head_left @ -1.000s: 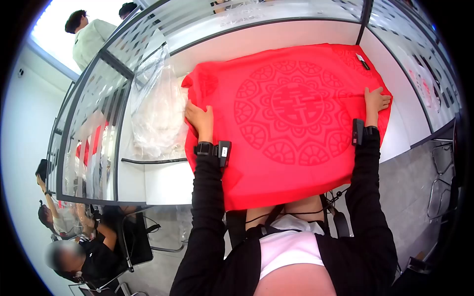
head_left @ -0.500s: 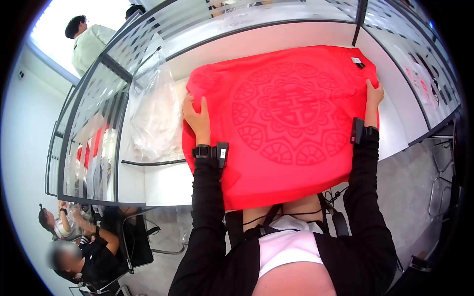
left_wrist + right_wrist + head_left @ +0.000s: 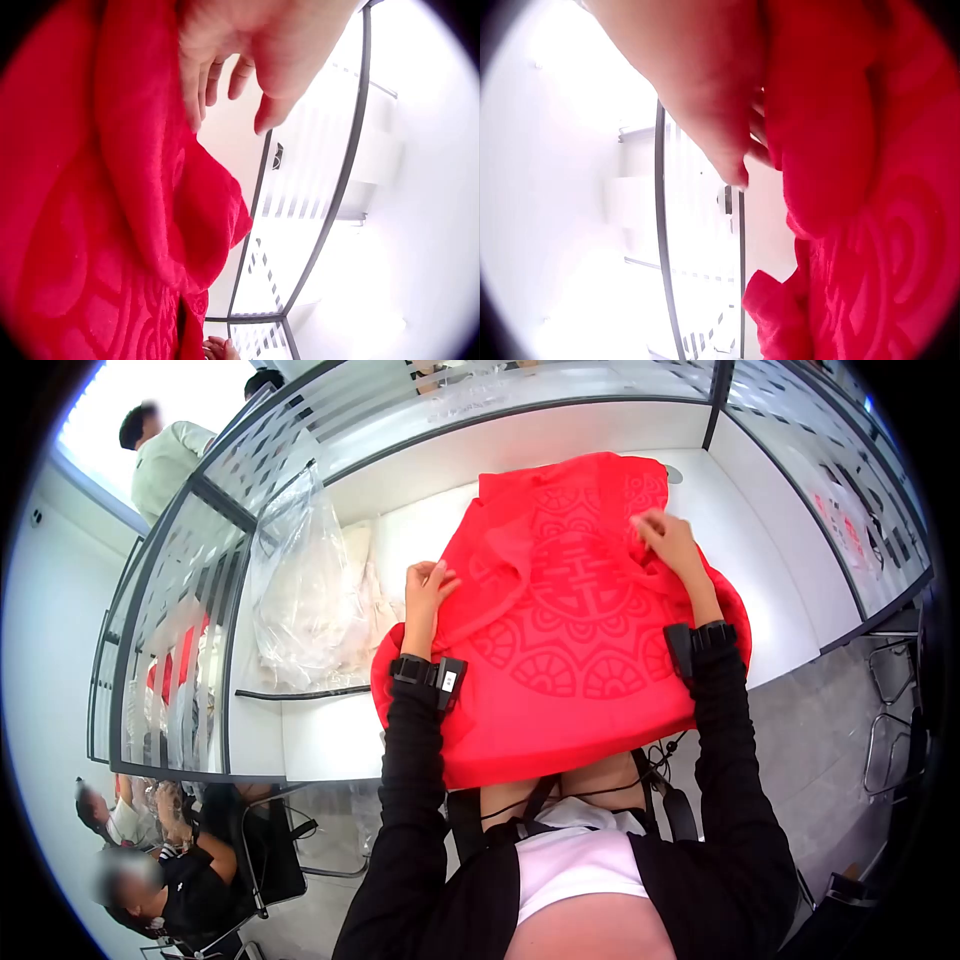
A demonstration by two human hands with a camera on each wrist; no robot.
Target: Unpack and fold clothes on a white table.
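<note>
Fingers [image 3: 240, 76] of the left hand [image 3: 427, 592] are extended and relaxed, with the thumb set apart; whether the fingertips bear on the fabric beside them cannot be confirmed. The right hand [image 3: 677, 547] is loosely bent, its thumb apart from the fingers; a red fold partly hides these fingers in the right wrist view. Between the two hands lies the red double-happiness cloth [image 3: 575, 585], its medallion facing up. Adjacent to the left hand, the cloth's left side is folded inward in a raised flap; a bunched fold sits just below the right hand. Beyond both hands the cloth narrows; nearer the body it spreads wide beneath the forearms to the near edge of the white table [image 3: 775, 615]. Behind each hand, a black wrist-mounted device [image 3: 432, 676] is strapped over a black sleeve [image 3: 410, 770]. Left of the left hand, a clear plastic bag [image 3: 305, 585] contains off-white material; a black strip [image 3: 300, 693] lies on its near side. Past the right hand, a grey rounded object [image 3: 675, 475] shows beside the cloth's far end. Farther left, outside the framed partition [image 3: 240, 510], sits a person in a black shirt [image 3: 195, 885].
</note>
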